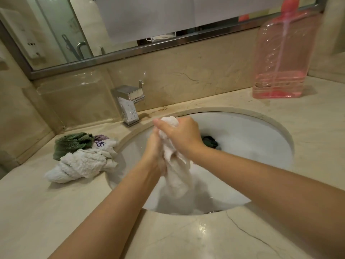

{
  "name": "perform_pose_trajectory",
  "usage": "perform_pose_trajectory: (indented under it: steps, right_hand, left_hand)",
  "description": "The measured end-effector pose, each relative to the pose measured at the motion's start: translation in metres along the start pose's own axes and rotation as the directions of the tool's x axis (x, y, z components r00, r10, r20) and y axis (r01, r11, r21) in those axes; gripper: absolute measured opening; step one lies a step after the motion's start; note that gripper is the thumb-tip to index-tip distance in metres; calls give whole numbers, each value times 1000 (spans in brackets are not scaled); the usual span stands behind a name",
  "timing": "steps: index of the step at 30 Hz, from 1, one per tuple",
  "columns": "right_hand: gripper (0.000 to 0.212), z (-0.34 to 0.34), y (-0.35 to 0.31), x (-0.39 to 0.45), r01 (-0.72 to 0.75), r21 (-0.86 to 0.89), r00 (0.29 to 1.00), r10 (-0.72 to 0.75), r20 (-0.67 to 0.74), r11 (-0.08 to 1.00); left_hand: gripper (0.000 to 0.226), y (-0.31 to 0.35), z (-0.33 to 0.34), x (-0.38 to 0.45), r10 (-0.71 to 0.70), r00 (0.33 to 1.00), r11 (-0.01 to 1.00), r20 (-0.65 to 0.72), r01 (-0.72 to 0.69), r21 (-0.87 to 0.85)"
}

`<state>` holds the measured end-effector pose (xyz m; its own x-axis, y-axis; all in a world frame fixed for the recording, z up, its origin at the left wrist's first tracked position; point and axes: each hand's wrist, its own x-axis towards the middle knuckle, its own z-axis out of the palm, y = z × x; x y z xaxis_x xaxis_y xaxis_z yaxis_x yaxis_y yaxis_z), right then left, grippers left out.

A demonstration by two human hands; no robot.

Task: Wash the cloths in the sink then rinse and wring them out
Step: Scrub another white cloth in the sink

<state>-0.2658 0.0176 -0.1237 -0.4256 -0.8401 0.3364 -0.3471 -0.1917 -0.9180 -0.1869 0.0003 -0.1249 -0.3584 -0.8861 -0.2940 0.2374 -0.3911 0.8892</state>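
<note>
A white cloth [177,176] hangs twisted over the white sink [261,131], its lower end reaching down toward the water. My right hand [181,135] grips the cloth's upper part, and a bunch of it sticks out above the fingers. My left hand [155,154] presses against the cloth's left side lower down, fingers pointing up. A dark green cloth [210,142] lies in the sink behind my right wrist. On the counter to the left sits a pile of cloths: a white one [78,165], a green one [71,143] and one with purple marks [101,142].
A square chrome faucet [128,103] stands behind the sink at the left. A pink translucent soap bottle [280,58] is on the counter at the back right. A mirror runs along the wall. The marble counter [186,238] surrounds the sink.
</note>
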Motion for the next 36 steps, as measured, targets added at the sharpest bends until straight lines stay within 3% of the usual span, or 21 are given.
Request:
perform_pose_trajectory:
  steps: [2,4,6,8,10,13,16,18,22,25,27,29,31,33,36]
  right_hand:
    - [40,-3,2,7,-9,-196,989,-21,-148,981]
    - [38,-12,2,7,-94,-208,975,48,-215,974]
    - [33,-10,-1,0,-26,-266,991,-10,-131,964]
    - [32,-2,-6,-8,75,-330,997,-81,-5,941]
    - [32,0,-4,1,31,-349,999,-32,4,936]
    - [28,-7,5,10,-68,-381,997,50,-57,922]
    - [24,-1,0,-8,109,-405,994,-111,19,908]
    - [20,2,-2,-14,110,-286,993,-118,-11,952]
    - [25,-4,5,-5,-162,67,987,162,18,984]
    - [58,-7,13,3,-394,-40,914,396,93,918]
    - [71,-11,18,6,-556,-158,804,577,146,816]
    - [82,-15,24,5,-612,-284,719,669,191,738]
    - [92,-22,32,6,-606,-374,675,703,226,702]
    - [103,-26,39,9,-630,-311,594,700,397,712]
    - [97,-24,39,10,-697,-6,542,533,650,717]
  left_hand:
    - [42,-5,15,-8,-83,994,995,72,87,-56]
    - [38,-7,22,-14,-159,982,985,106,165,-48]
    - [31,-6,24,-14,-154,985,980,83,163,-116]
    - [30,-5,24,-11,-46,999,978,5,46,-202]
    - [30,-5,22,-9,17,999,985,-28,-21,-174]
    - [28,-7,20,-11,-81,996,988,-23,77,-132]
    - [20,-6,14,-7,-81,995,990,-53,75,-116]
    - [30,-4,9,-5,-43,997,995,-59,37,-92]
    - [63,2,-2,1,-1,998,999,-58,-1,-42]
    - [67,8,-7,2,47,999,998,-3,-47,-49]
    - [60,11,-8,1,76,997,993,0,-76,-94]
    - [63,13,-10,2,57,998,992,-39,-61,-114]
    - [38,14,-13,5,72,996,982,-48,-79,-172]
    - [16,16,-15,6,97,994,958,-48,-106,-268]
    - [16,19,-20,8,140,987,907,-76,-159,-389]
